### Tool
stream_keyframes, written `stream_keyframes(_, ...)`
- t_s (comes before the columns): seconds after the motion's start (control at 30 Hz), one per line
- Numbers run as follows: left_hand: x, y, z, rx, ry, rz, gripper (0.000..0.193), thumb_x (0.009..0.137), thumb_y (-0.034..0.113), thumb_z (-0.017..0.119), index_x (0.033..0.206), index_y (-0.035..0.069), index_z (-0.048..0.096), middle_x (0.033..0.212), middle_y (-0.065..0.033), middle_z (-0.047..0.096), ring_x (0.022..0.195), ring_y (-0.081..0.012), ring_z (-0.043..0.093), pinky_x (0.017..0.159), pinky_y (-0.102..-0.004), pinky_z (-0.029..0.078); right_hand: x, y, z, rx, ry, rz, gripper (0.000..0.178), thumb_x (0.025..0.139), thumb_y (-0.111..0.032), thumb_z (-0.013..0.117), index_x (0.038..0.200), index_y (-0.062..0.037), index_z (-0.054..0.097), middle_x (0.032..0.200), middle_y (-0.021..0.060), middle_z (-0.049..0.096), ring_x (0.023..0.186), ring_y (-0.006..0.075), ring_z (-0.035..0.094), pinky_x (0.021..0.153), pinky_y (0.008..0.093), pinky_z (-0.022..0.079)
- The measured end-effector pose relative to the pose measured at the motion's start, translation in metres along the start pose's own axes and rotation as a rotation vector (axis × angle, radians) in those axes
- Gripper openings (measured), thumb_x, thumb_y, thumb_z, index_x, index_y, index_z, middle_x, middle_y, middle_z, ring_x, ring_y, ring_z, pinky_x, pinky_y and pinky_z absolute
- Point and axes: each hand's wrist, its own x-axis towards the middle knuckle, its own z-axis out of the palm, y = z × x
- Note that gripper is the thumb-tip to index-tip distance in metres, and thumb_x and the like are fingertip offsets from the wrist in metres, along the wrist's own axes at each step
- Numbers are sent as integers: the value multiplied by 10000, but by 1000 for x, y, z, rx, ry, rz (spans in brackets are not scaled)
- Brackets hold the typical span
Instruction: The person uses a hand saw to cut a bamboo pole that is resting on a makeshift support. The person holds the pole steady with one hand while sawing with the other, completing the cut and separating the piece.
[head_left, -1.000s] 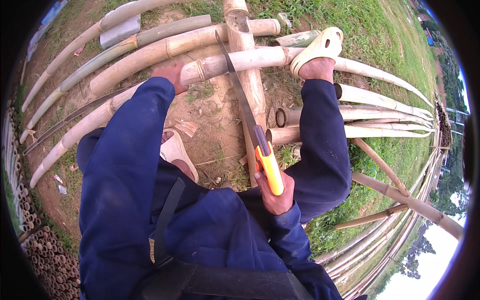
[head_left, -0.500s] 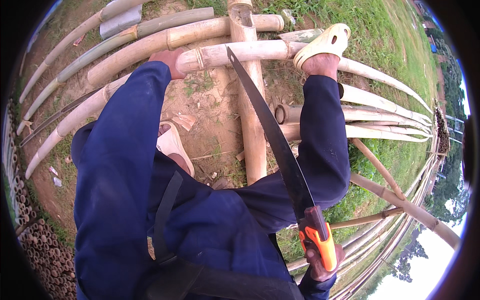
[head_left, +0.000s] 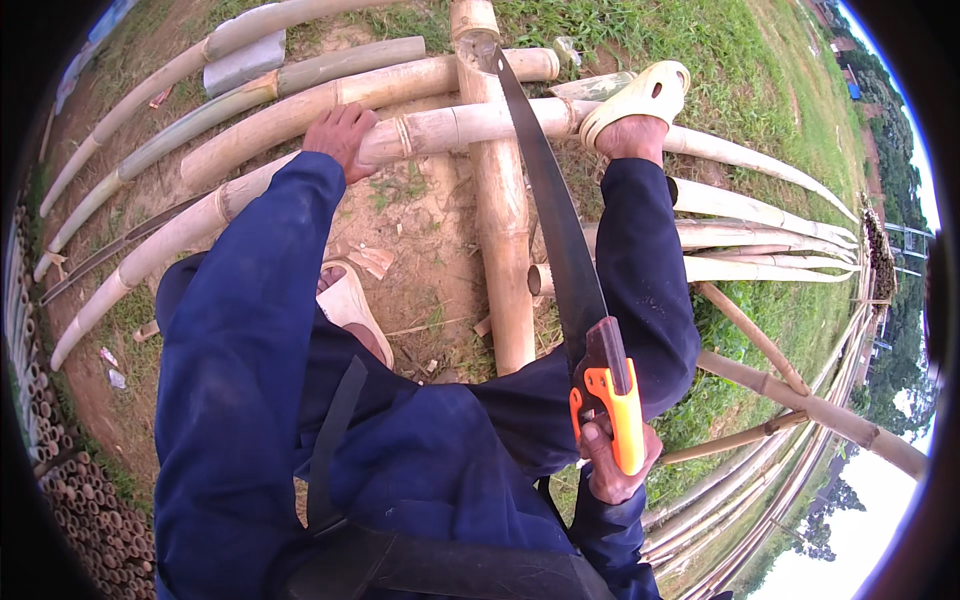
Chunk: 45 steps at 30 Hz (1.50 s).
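Note:
My right hand [head_left: 618, 465] grips a pruning saw [head_left: 555, 215] by its orange and dark handle. The long black blade crosses above a pale bamboo pole [head_left: 450, 128], its tip past the pole's far side; whether its teeth touch the pole I cannot tell. My left hand [head_left: 342, 137] is closed over the same pole, left of the blade. Under the pole runs a thicker bamboo length [head_left: 500, 240] with a cut-out near its far end. My right foot, in a cream clog [head_left: 655, 95], presses on the pole right of the blade.
More bamboo poles [head_left: 300, 105] lie beyond my left hand, near a grey block [head_left: 245, 65]. Several poles [head_left: 760, 235] spread out at the right. My other clog [head_left: 358, 310] rests on the dirt. A stack of cut bamboo [head_left: 95, 520] fills the lower left.
My right hand has pushed the saw forward and a little left, so its tip now reaches beyond the pole. My left hand has shifted slightly on the pole.

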Motion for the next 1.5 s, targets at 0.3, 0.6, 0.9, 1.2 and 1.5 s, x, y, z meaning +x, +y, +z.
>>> stream_keyframes(0.3,-11,13,9,105,66,-18,692,678,396,882,1251,147,583,1179,-44,560,1154,-256,539,987,-427,423,12,-10,24,45,-33,-73,133,847,-30,768,898,62,687,681,62,657,605,136,607,622,281,494)
stream_keyframes(0.6,-10,31,26,196,-4,-215,726,767,412,822,1372,125,541,1218,-46,567,1173,-229,538,996,-448,409,-54,-41,21,257,188,-232,103,855,11,673,795,40,594,609,93,591,510,158,554,515,290,464)
stream_keyframes(0.9,18,17,9,20,-150,-386,754,844,401,770,1475,130,460,1338,-80,560,1303,-257,491,1081,-495,364,-66,-63,21,206,227,-373,150,826,0,663,715,34,569,586,100,587,503,179,560,527,297,474)
stream_keyframes(1.2,14,16,11,66,-113,-402,887,776,380,834,1477,67,389,1468,-168,458,1427,-337,373,1211,-478,264,-33,-67,41,141,138,-210,96,858,-25,695,809,38,642,628,75,621,547,136,586,540,264,468)
stream_keyframes(1.5,39,-13,39,88,-104,-375,825,715,329,882,1370,79,448,1238,-124,579,1197,-320,562,1012,-449,435,81,-10,102,163,-74,-74,160,943,-93,724,1039,30,686,703,-7,622,574,58,545,534,227,441)
